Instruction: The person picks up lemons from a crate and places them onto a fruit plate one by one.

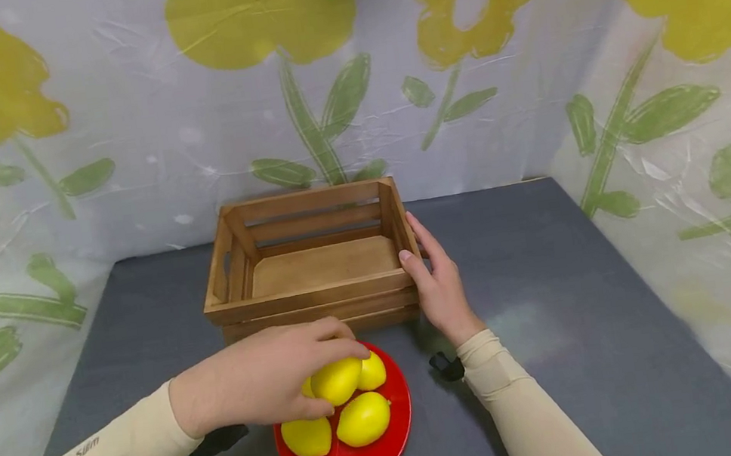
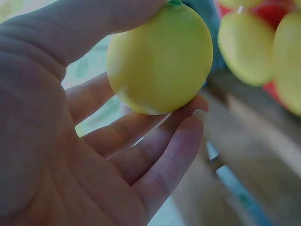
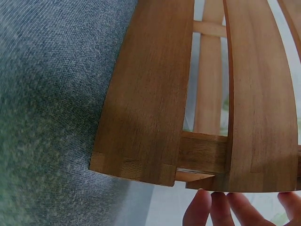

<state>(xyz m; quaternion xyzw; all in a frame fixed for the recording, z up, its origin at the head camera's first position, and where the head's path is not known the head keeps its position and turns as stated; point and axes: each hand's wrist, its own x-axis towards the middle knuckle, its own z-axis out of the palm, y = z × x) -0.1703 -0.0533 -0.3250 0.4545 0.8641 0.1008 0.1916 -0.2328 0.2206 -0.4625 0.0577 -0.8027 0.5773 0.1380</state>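
My left hand [image 1: 274, 372] pinches a lemon [image 1: 336, 381] between thumb and fingers, just over the red plate [image 1: 401, 436]. Close up in the left wrist view, that lemon [image 2: 160, 61] shows a green tip by the thumb. Several other lemons lie on the plate, among them a front one [image 1: 364, 419] and a left one [image 1: 307, 438]. My right hand [image 1: 441, 287] holds the right end of a slatted wooden crate [image 1: 319, 298], thumb over the rim, fingers along the outside. Fingertips [image 3: 240, 207] meet the crate's end in the right wrist view. Nothing lies inside the crate.
The dark grey table [image 1: 557, 341] carries the crate behind the plate. A pale curtain [image 1: 155, 132] painted with yellow flowers hangs at the back and along both sides.
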